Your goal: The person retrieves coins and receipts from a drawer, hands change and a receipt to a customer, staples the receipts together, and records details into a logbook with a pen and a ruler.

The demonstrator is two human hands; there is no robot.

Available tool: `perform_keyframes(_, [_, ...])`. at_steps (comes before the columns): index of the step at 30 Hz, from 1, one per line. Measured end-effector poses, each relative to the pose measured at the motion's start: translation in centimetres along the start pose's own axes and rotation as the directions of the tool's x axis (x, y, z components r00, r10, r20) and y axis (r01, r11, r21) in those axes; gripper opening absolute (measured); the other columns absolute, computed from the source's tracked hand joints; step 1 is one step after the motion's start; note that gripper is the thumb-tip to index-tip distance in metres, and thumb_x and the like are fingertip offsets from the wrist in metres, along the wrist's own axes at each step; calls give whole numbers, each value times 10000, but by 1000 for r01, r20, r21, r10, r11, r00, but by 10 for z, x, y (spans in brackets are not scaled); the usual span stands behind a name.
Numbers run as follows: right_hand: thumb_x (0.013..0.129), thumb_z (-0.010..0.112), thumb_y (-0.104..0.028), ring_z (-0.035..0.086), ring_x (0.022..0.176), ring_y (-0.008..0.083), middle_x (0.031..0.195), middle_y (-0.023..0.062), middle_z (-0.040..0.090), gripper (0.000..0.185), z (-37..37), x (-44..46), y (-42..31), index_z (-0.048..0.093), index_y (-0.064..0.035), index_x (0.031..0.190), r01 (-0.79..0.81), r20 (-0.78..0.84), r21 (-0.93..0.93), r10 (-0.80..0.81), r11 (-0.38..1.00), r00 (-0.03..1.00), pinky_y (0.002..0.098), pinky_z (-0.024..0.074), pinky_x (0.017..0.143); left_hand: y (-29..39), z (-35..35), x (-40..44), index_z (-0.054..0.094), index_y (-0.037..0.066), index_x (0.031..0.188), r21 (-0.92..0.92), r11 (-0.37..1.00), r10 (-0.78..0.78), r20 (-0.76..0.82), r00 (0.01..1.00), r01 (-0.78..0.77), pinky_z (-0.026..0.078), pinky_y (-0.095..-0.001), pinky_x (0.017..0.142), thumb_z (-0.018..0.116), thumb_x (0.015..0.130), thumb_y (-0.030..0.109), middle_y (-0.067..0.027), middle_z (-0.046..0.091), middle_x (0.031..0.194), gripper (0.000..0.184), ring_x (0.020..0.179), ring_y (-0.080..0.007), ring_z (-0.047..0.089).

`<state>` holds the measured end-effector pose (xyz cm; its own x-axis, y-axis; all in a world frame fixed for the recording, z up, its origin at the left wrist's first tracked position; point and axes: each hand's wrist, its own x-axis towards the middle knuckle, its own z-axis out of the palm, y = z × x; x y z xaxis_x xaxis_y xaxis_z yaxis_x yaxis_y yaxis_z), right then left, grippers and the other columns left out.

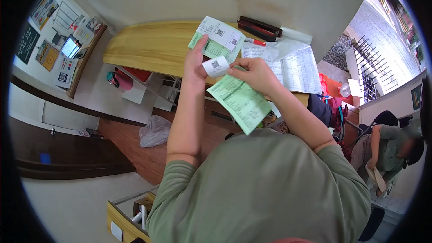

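A small curled white paper slip with a printed QR code (pixel 215 65) is spanning the space between the two hands, its right end being pinched between the right hand's (pixel 255 75) thumb and forefinger, its left end lying against the base of the left hand (pixel 195 62). The left hand is pressing its thumb over a green printed form (pixel 218 50) and a white sheet with two QR codes (pixel 220 31), which are fanning out above the grip; how the fingers are closing behind them is hidden. From beneath the right hand, a second green printed form (pixel 240 103) is hanging at a slant toward the person's chest, and it appears to be held by that hand's other fingers. The hands seem to be sorting or separating papers, so moving the slip calls for a light pinch at its edge, with the left thumb holding its sheets together. Beyond the grips, a yellow wood-grain tabletop (pixel 148 45) is stretching along the wall; just beyond the fanned sheets, a red-capped marker (pixel 256 42) is lying, and to the right of the right hand an open ledger with ruled pages (pixel 300 69) is resting.
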<state>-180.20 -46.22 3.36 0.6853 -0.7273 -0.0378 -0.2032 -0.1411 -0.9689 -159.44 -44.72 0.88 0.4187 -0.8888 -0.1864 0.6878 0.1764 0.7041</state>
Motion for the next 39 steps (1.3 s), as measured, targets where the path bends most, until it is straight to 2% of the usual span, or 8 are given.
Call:
perform_keyframes(9, [886,708,-146,623,761,100,854,52,687,183,-46,-34,3,708,12,980,234,-141,-121,-250,965,958,267,511,710,16,-28,36,604,83,1170,245,969,13,-47,999,-1,561,-319,705,756,855,178,-57,687,1066,362,949,-188,682])
perform_keyframes(13, [912,693,-201,625,701,75,828,24,687,235,-64,-43,2,677,9,1015,35,-78,44,-32,998,996,252,505,649,22,-37,52,588,56,1206,435,900,41,-128,991,19,540,-312,771,744,867,205,-70,668,1125,402,984,-194,661])
perform_keyframes(19, [946,654,-174,648,694,62,874,41,691,204,-76,-35,28,612,-2,1049,-9,-45,657,52,754,998,219,526,596,-13,-5,17,563,-12,1241,855,62,840,234,489,-515,462,-292,836,696,910,270,-70,613,1096,455,1021,-166,561])
perform_keyframes(21, [945,656,-169,650,708,63,882,46,688,190,-76,-37,33,615,-10,1041,-19,-39,741,72,671,997,223,530,613,-32,36,-26,580,15,1219,485,607,452,442,775,-630,475,-276,768,666,937,261,-36,610,986,384,882,-126,554])
perform_keyframes(23, [942,661,-170,650,720,66,886,47,689,201,-75,-40,30,615,-8,1051,21,-87,651,46,759,995,223,530,621,-47,61,-59,613,35,1150,507,853,-91,386,918,-129,461,-247,662,645,956,256,0,602,894,296,763,-87,532])
perform_keyframes(27, [940,664,-170,646,764,78,906,57,694,247,-82,-53,30,612,19,1090,81,-78,422,-53,903,996,229,523,670,-74,49,-48,642,60,1042,523,848,-130,368,921,-89,402,-212,547,635,963,290,40,584,731,243,606,-53,495])
perform_keyframes(31, [915,690,-178,627,774,81,883,66,688,274,-87,-65,26,633,29,1084,41,74,303,-66,952,995,244,511,694,-51,38,-44,610,35,1158,302,870,-492,592,638,391,504,-243,728,609,967,366,-48,671,968,383,803,-115,626])
perform_keyframes(39, [866,726,-218,610,752,119,821,85,682,274,-87,-66,35,684,-9,1038,-61,-79,100,69,993,994,285,483,684,-70,65,-62,584,65,1262,445,827,72,522,850,-344,465,-383,991,699,845,34,-91,577,1245,434,1147,-194,556])
